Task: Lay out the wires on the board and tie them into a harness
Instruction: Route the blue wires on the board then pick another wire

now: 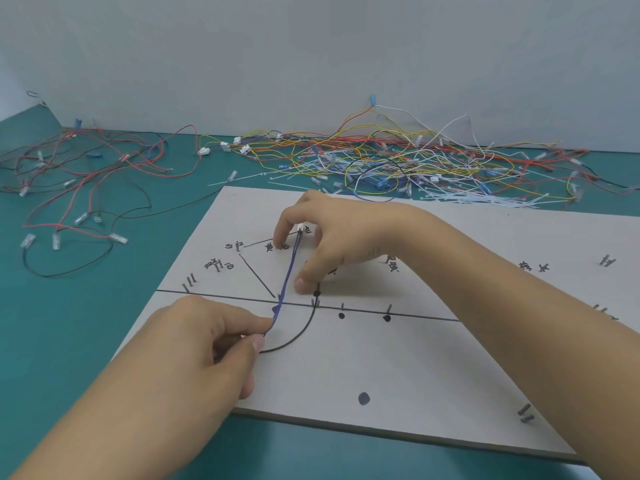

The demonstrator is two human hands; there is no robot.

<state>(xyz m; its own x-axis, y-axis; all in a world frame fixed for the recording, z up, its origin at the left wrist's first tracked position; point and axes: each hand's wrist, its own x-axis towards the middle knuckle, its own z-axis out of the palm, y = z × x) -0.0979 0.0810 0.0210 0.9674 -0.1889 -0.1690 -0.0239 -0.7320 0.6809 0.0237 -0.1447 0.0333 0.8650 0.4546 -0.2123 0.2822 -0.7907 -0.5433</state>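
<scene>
Slack is our risk: our right hand [325, 244] pins the connector [300, 229] at 12 o'clock on the board [398, 368], our left hand [207, 344] pinches the blue wire [285, 282] toward 7 o'clock, and overpulling could unseat it.

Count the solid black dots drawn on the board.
4 dots: one at the thumb tip of the right hand, two just under the long line, one larger near the board front edge. Hands may hide more.
</scene>
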